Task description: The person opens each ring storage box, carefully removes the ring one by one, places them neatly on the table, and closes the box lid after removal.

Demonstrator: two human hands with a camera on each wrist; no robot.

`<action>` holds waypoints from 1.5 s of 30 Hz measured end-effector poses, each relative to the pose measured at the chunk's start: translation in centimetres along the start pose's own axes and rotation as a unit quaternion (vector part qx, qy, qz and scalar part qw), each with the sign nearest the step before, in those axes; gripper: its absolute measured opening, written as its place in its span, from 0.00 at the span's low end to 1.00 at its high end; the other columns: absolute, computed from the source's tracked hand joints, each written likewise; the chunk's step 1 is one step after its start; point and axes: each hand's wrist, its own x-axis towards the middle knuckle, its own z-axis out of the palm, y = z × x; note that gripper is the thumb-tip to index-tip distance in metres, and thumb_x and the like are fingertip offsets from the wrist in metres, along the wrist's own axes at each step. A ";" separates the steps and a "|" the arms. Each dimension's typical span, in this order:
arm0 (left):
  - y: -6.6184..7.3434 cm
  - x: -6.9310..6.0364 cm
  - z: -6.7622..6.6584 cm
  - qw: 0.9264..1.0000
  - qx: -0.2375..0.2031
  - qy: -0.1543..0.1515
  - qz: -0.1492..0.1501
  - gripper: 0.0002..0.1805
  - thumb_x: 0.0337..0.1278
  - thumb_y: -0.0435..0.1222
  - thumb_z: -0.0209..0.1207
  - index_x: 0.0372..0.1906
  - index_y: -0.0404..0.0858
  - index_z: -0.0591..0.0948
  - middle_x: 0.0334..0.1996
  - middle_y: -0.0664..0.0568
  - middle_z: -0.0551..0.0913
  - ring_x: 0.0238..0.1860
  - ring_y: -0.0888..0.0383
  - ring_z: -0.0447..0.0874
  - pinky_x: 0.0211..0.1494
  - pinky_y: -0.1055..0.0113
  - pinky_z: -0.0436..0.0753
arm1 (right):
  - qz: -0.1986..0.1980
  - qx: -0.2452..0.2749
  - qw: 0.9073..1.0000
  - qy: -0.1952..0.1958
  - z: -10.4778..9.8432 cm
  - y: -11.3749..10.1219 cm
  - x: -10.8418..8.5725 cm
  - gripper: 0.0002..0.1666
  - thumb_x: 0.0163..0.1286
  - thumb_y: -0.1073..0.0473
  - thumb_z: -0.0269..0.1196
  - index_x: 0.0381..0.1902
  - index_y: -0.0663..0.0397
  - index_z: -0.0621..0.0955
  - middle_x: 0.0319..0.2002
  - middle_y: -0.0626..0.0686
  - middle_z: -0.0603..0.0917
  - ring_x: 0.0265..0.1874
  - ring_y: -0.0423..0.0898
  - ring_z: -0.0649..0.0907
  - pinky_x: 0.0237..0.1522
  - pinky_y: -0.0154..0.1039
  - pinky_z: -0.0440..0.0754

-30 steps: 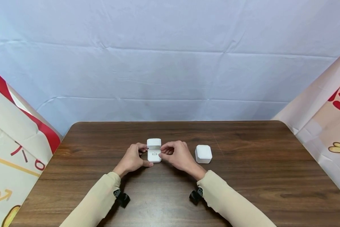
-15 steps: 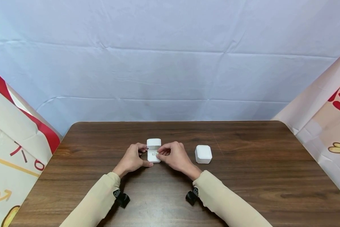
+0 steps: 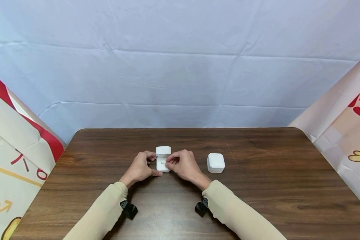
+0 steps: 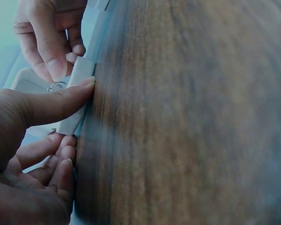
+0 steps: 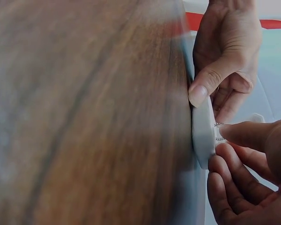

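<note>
Tabletop (image 3: 267, 186) — curled hands (image 3: 139, 169) (image 3: 186, 166) on box (image 3: 163, 154), ring (image 4: 55, 84)

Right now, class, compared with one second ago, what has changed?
The right hand has moved left over the open ring box, bringing its fingertips to the ring; whether they pinch it is unclear. The left hand still grips that box; the closed white box stays put.

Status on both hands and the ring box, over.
Left hand holds open ring box. Right hand at ring inside, pinch unclear. Other white box apart to the right, not blocking.
</note>
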 end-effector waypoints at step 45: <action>0.0 -0.2 0.0 1.000 -0.003 -0.001 0.005 0.35 0.38 0.30 0.82 0.56 0.25 0.81 0.49 0.41 0.81 0.50 0.46 0.80 0.56 0.50 0.79 | 0.003 -0.027 0.999 0.024 0.7 -0.2 0.3 0.06 0.61 0.66 0.74 0.26 0.52 0.88 0.24 0.44 0.85 0.22 0.35 0.81 0.27 0.31 0.79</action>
